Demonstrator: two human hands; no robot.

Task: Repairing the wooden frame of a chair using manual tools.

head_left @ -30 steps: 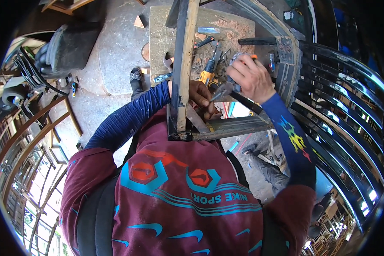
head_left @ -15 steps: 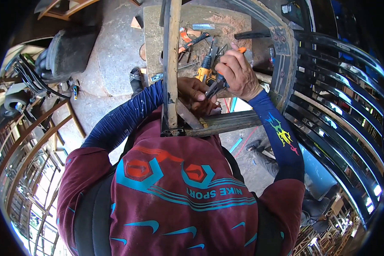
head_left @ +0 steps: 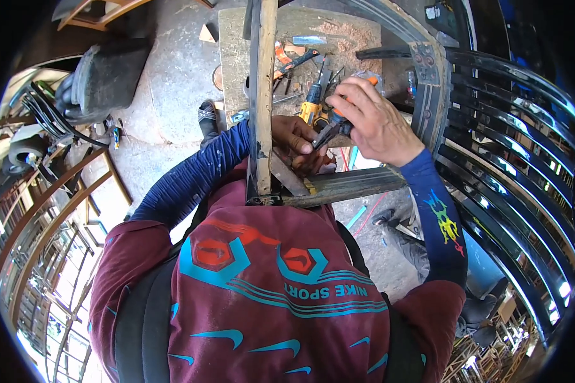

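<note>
My right hand [head_left: 382, 122] is closed round the orange handles of a pair of pliers [head_left: 326, 134], whose dark jaws point down and left. At the jaw tips, my left hand [head_left: 295, 136] is closed, thumb and fingers pinched round something too small and covered to make out. The left wrist passes behind an upright, scuffed post of a dark wooden chair frame [head_left: 263, 89]. Both hands work inside this frame, just above its near rail [head_left: 345, 186]. A short diagonal brace [head_left: 289, 175] joins the post and rail near my left hand.
Beyond the frame, a work board [head_left: 236, 57] bears a yellow drill [head_left: 311, 105], an orange-and-black hand tool [head_left: 297, 62] and wood shavings [head_left: 348, 38]. Curved black slats [head_left: 505, 127] extend to the right. A dark chair [head_left: 112, 76] and brown wooden frames [head_left: 38, 223] stand at left.
My right hand has shifted right and slightly down, its wrist turning with the pliers' handles. The plier jaws stay beside my left fingers, which have barely moved.
</note>
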